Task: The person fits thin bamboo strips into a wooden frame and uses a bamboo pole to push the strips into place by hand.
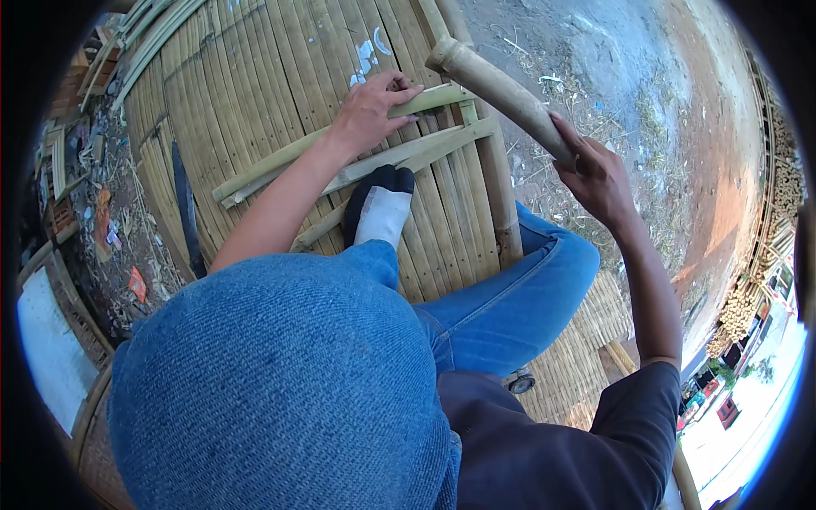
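My left hand (372, 110) grips a split green-tan bamboo strip (272, 162) near its far end, with thumb and fingers around its edges. The strip lies across a platform of bamboo slats (280, 76). Beside it are another pale strip (365, 170) and a slanting strip (459, 136), which meet near the platform's right edge. On the right, my right hand (595, 174) is closed around the near end of a thick round bamboo piece (506, 93). The far end of this piece, with a knobby joint, reaches over the platform's edge, close to the strip's tip.
A foot in a black-and-white sock (381, 212) rests by the strips; blue denim (280, 382) covers the lower left. A long dark blade-like piece (184, 204) lies at the platform's left. Bare ground (612, 85) with scraps lies right, stacked bamboo (738, 319) beyond.
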`<move>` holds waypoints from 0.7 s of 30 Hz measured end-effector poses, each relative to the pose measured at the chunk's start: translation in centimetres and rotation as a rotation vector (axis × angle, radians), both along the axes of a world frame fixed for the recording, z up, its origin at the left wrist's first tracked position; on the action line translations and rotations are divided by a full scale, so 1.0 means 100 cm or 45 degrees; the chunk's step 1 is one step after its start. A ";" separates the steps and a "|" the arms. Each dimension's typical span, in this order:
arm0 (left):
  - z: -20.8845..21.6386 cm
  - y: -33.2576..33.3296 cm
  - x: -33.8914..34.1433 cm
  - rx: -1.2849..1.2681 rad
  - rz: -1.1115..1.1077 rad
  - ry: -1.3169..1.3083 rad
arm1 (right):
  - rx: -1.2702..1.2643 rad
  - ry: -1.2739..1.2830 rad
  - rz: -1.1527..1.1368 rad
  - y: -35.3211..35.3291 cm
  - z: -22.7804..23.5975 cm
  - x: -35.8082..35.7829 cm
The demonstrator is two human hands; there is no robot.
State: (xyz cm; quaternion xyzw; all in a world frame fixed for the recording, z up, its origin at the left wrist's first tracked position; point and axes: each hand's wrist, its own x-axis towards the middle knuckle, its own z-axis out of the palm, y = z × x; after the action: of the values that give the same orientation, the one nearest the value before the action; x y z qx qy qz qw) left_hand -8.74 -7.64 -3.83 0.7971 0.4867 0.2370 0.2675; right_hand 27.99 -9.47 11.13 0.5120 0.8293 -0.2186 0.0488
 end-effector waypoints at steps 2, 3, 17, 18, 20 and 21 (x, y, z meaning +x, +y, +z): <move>0.002 0.000 0.001 0.008 -0.011 -0.028 | 0.191 0.514 -0.151 -0.016 0.000 -0.006; 0.003 0.000 0.001 0.010 -0.014 -0.029 | 0.077 0.450 -0.190 -0.018 0.005 -0.009; 0.001 -0.002 0.001 -0.001 0.002 -0.010 | -0.055 0.157 -0.172 -0.025 0.012 -0.011; 0.001 -0.001 0.001 0.007 0.000 -0.013 | -0.220 -0.107 -0.202 -0.019 0.014 -0.013; 0.002 -0.001 0.001 -0.021 -0.004 0.038 | -0.076 -0.021 -0.128 -0.020 0.008 -0.007; 0.001 -0.001 0.001 -0.028 -0.002 0.040 | 0.093 0.233 -0.157 -0.030 0.010 -0.010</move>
State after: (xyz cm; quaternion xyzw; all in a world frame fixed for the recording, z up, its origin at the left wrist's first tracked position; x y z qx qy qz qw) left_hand -8.63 -7.77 -3.70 0.7981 0.4928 0.2190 0.2686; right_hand 26.96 -12.45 12.10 0.5413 0.8046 -0.2367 -0.0594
